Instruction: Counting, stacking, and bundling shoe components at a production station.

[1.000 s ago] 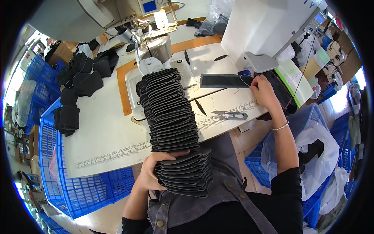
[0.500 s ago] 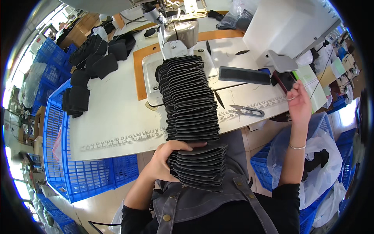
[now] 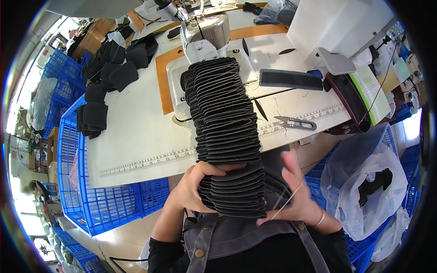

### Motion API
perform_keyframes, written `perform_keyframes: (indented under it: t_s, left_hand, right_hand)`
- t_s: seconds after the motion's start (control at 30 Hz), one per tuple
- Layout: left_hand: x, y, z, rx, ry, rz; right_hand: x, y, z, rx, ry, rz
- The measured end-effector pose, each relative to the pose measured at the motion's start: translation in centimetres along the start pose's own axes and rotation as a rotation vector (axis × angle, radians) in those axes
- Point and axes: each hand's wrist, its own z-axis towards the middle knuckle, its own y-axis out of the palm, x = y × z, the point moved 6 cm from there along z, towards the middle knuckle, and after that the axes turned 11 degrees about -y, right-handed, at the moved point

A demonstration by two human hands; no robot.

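A long row of black fabric pieces (image 3: 223, 109) stands packed on edge, from the sewing machine (image 3: 207, 36) down to the table's front edge. Off that edge, my left hand (image 3: 191, 184) grips a separate bundle of the same black pieces (image 3: 234, 191), its thumb on top against the row's near end. To the right of this bundle is my right hand (image 3: 296, 198), thumb and fingers spread wide, slightly blurred. A thin pale rubber band (image 3: 286, 202) is stretched across it, close to the bundle's side.
On the white table (image 3: 132, 150) lie thread snips (image 3: 296, 123), a dark flat strip (image 3: 291, 79) and a dark red open case (image 3: 353, 98). Loose black pieces (image 3: 123, 75) lie at far left. Blue crates (image 3: 109, 211) flank the table; one at right holds a plastic bag (image 3: 373, 200).
My right hand has come from the dark red case at the table's right down to the bundle, with the rubber band stretched over its fingers. My left hand keeps its hold.
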Motion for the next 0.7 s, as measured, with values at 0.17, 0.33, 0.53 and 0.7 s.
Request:
perform_keyframes:
  t_s: [0.17, 0.33, 0.53, 0.7]
  left_hand:
    - [-0.1, -0.2, -0.9, 0.038, 0.005, -0.009]
    - [0.0, 0.1, -2.4, 0.176, -0.069, 0.186]
    - [-0.2, 1.5, -2.7, 0.286, 0.038, 0.168]
    - [1.1, 2.9, -3.8, 0.599, 0.07, 1.017]
  right_hand:
    - [2.8, 5.4, 1.4, 0.041, 0.385, 0.441]
    - [2.0, 5.5, 1.9, 0.081, 0.181, 0.278]
    - [1.8, 5.8, 2.0, 0.205, 0.237, 0.511]
    - [2.1, 4.6, 1.5, 0.133, 0.193, 0.276]
